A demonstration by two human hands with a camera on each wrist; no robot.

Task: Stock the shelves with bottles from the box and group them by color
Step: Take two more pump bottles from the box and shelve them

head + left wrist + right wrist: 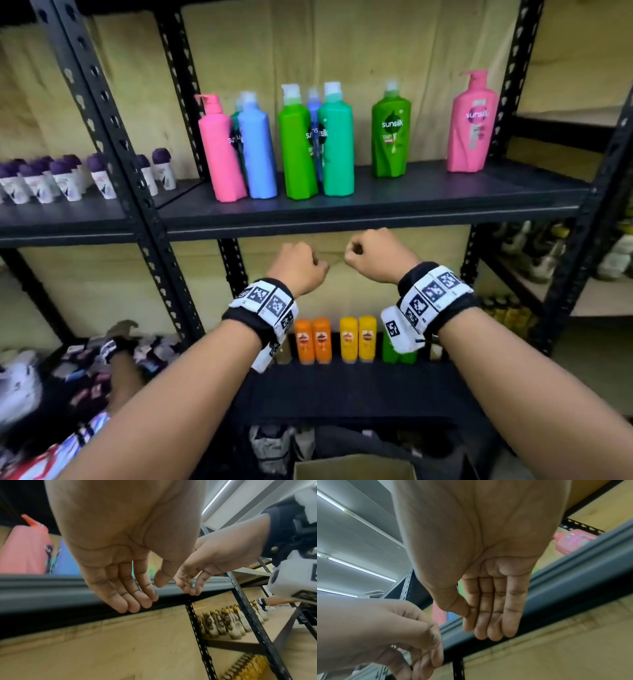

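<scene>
Raising both arms before the rack, you hold your left hand (297,266) and right hand (374,255) side by side just below the front lip of the upper shelf (373,212), fingers loosely curled and empty, gripping nothing. Above your knuckles stand the shampoo bottles: pink (219,150), blue (257,145), green (297,145), teal (336,144), another green (391,132) and another pink (472,125). Beneath your wrists, orange bottles (313,340) and yellow bottles (358,338) line the lower shelf. Nearest you, the cardboard box (354,466) sits low.
</scene>
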